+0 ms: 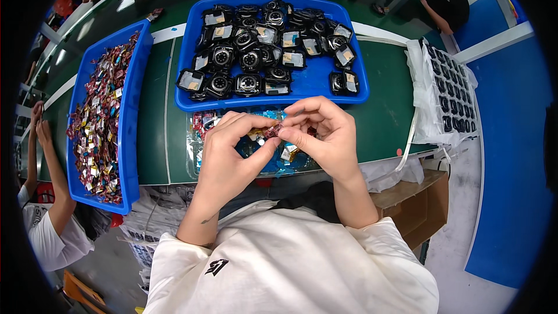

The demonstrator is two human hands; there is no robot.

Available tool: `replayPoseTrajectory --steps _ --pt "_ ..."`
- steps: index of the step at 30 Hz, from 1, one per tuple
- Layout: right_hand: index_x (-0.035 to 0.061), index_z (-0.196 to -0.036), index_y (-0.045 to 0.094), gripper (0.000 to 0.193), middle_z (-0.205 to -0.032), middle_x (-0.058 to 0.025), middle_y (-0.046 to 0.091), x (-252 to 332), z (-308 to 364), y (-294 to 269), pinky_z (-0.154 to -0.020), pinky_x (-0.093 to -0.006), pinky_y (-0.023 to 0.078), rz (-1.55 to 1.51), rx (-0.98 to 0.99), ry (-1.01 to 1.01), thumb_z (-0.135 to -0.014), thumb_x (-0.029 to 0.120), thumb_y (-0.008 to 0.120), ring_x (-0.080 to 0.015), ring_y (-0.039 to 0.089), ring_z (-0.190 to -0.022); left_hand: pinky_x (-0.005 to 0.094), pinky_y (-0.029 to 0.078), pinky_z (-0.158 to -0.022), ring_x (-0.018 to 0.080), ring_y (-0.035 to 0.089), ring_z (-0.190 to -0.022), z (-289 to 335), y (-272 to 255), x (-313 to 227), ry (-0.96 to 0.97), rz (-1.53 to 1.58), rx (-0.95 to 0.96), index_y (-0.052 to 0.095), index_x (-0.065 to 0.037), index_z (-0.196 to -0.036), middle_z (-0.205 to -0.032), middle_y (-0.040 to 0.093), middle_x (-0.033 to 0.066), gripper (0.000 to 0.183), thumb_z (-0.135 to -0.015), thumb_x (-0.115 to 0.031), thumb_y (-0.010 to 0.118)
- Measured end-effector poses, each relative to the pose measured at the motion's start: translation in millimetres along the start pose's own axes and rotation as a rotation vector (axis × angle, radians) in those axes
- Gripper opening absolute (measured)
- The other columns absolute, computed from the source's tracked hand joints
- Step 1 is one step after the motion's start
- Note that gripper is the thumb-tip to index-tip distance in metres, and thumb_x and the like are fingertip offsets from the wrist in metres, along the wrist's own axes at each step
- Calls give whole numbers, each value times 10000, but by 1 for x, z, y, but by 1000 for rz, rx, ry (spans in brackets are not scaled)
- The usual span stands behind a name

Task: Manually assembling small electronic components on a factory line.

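White shirt (302, 261) nearest; forearms (200, 218) converge forward. Left hand (241, 139) and right hand (322, 134) pinch a small reddish component (272, 131) above the table (381, 119) near its front edge, the component's pointing and long axis obscured.

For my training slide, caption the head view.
Left hand and right hand hold a small reddish part near a blue tray of black watch-shaped cases.

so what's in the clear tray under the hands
Small red parts and blue pieces show in the clear tray. The left hand and right hand, pinching a small part, cover much of it; what lies beneath them can't be seen.
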State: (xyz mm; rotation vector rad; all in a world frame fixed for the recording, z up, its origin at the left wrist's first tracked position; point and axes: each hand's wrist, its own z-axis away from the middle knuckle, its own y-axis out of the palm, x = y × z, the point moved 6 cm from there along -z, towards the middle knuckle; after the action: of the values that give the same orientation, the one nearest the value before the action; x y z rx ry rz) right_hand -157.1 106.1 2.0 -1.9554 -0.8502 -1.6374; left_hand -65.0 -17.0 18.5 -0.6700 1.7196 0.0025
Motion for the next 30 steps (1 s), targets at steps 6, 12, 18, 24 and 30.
replayPoseTrajectory --steps 6,12,18,24,30 --pt "11 -1050 630 236 -995 -98 653 15 -4 -6 -601 -228 449 509 -51 -174 -817 42 651 -134 599 -761 262 453 -694 156 594 -784 0 -9 16 -68 50 -114 677 -24 -855 -824 671 62 143 -732 -62 739" --pt "21 -1055 652 311 -1053 -97 635 26 -2 10 -714 -305 472 424 -19 -274 -750 56 701 -192 602 -892 203 375 -639 60 528 -766 2 -8 22 -166 405 -168 673 -12 -884 -862 649 23 153 -770 -85 744" --pt "29 -882 670 122 -836 -28 667 5 1 9 -519 -214 360 181 49 -67 -781 78 717 -68 553 -668 204 397 -674 54 542 -782 0 -5 9 -159 458 33 645 19 -1029 -876 656 22 244 -813 -78 706" --pt "22 -852 662 83 -811 -17 661 2 6 7 -525 -199 361 -68 190 18 -804 78 699 -29 532 -661 265 492 -791 130 620 -871 2 -9 11 -165 736 225 640 47 -1039 -942 671 89 197 -887 -78 633" --pt "23 -837 652 88 -728 -3 648 7 6 5 -537 -192 377 203 123 -6 -791 81 701 -39 563 -644 258 451 -731 116 591 -811 -3 -14 15 -95 413 123 670 26 -871 -874 671 83 94 -816 -47 691"
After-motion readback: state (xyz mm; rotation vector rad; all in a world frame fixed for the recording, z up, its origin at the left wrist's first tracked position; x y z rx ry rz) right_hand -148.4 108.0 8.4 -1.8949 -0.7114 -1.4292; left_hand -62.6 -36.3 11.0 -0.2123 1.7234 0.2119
